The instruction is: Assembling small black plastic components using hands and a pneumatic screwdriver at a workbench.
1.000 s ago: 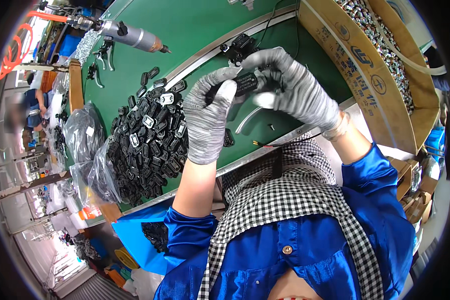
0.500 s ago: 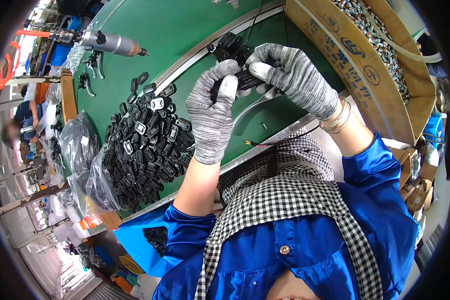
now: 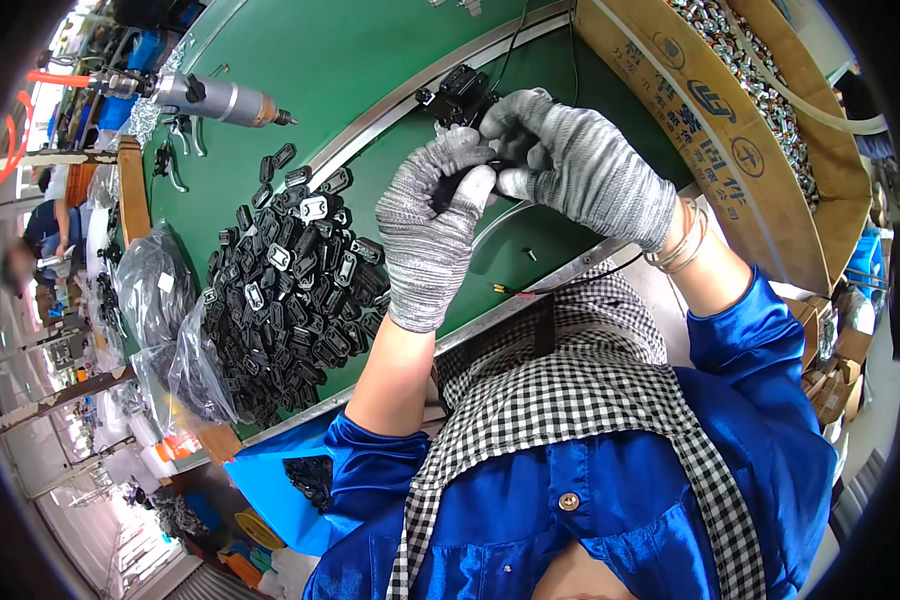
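Observation:
Both my hands wear grey knit gloves and meet above the green table. My left hand (image 3: pixel 432 225) is closed around a small black part (image 3: pixel 452 188), mostly hidden by the fingers. My right hand (image 3: pixel 592 165) has its fingertips curled on the far end of that part, with the thumb pressed from below. A curved silver lever (image 3: pixel 497 222) shows beneath the hands; whether it joins the black part I cannot tell. Just beyond my fingers sits a black fixture (image 3: pixel 462 88). To the left of my left hand lies a heap of small black oblong pieces (image 3: pixel 295 290).
A grey power driver (image 3: pixel 220 100) hangs at upper left, near silver-and-black levers (image 3: pixel 170 165). Clear plastic bags (image 3: pixel 160 285) lie left of the heap. At right stands a cardboard box (image 3: pixel 700 130) of small metal hardware. A screw (image 3: pixel 529 254) and a wire end (image 3: pixel 510 289) are near the table edge.
My right hand has moved slightly left, closer to the left hand, and its fingers have curled over. The black part, seen flat between my hands before, is turned and mostly covered.

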Tool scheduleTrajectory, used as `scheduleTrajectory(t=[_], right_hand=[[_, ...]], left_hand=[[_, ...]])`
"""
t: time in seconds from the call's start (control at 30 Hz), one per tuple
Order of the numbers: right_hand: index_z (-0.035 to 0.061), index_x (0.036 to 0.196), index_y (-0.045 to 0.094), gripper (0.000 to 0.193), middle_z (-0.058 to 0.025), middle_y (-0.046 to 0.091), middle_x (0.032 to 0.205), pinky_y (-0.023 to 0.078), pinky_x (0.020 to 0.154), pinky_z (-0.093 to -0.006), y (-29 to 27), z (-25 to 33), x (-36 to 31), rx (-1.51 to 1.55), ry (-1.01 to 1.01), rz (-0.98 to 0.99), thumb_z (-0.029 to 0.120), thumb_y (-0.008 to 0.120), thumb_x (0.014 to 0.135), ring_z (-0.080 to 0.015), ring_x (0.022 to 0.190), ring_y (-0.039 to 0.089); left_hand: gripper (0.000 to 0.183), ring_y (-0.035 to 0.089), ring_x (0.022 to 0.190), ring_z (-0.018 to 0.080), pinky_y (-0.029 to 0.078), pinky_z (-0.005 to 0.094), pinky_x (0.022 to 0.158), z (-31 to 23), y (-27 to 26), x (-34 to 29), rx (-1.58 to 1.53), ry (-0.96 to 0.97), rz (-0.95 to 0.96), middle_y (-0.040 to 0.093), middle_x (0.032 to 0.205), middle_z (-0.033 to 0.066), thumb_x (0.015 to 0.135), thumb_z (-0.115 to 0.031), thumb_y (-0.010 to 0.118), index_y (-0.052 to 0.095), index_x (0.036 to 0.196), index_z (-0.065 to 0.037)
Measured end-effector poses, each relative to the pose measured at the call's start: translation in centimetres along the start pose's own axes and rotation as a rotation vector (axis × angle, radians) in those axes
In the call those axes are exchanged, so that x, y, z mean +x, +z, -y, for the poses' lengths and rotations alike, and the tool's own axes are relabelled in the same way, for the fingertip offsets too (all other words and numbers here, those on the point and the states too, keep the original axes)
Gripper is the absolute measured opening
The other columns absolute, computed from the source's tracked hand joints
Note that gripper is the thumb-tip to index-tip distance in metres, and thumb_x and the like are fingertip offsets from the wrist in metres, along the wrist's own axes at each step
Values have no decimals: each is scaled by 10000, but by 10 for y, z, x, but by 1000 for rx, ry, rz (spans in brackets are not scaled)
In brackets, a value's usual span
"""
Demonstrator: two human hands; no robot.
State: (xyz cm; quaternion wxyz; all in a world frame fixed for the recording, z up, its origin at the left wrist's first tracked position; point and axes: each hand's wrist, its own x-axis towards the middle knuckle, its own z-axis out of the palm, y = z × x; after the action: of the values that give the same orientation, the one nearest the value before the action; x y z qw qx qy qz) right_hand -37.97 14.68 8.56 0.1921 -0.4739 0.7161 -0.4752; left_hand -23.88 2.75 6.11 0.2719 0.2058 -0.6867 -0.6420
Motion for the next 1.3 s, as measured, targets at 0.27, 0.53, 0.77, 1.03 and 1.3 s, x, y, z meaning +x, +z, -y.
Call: scheduleTrajectory(t=[0.27, 0.53, 0.77, 1.03, 1.3], right_hand=[[33, 1083, 651, 193, -88, 684, 799, 560, 680, -334, -33, -35, 45, 130, 420, -121, 127, 649, 914, -147, 659, 653], [17, 972, 682, 214, -125, 705, 817, 549, 724, -351, -40, -68, 59, -123, 479, 6, 193, 727, 858, -220, 697, 678], [41, 1007, 693, 209, -76, 714, 855, 543, 691, -308, -41, -94, 57, -268, 155, 46, 209, 718, 885, -155, 710, 648], [23, 1013, 699, 176, -27, 683, 803, 509, 627, -250, -51, -81, 64, 18, 231, 154, 160, 703, 903, -79, 676, 589], [26, 1036, 690, 177, -118, 718, 918, 527, 841, -331, -41, -84, 66, -362, 88, 136, 126, 683, 891, -221, 869, 677]], left_hand=[[304, 657, 935, 133, 544, 279, 851, 18, -10, -3, 387, 107, -152, 691, 1036, 72, 876, -26, 708, 633, 1170, -4], [256, 606, 962, 339, 501, 443, 865, 34, -16, -16, 1046, 244, -55, 666, 995, 132, 805, -130, 733, 693, 1053, -81], [209, 609, 909, 333, 503, 447, 831, 44, -15, -17, 1130, 245, -14, 658, 958, 129, 838, -116, 673, 690, 1044, -85], [197, 608, 910, 328, 496, 444, 835, 48, -14, -16, 1144, 250, 6, 654, 960, 127, 844, -113, 654, 686, 1036, -89], [193, 613, 905, 329, 501, 443, 834, 51, -13, -17, 1145, 258, 4, 658, 952, 126, 851, -115, 648, 685, 1039, -93]])
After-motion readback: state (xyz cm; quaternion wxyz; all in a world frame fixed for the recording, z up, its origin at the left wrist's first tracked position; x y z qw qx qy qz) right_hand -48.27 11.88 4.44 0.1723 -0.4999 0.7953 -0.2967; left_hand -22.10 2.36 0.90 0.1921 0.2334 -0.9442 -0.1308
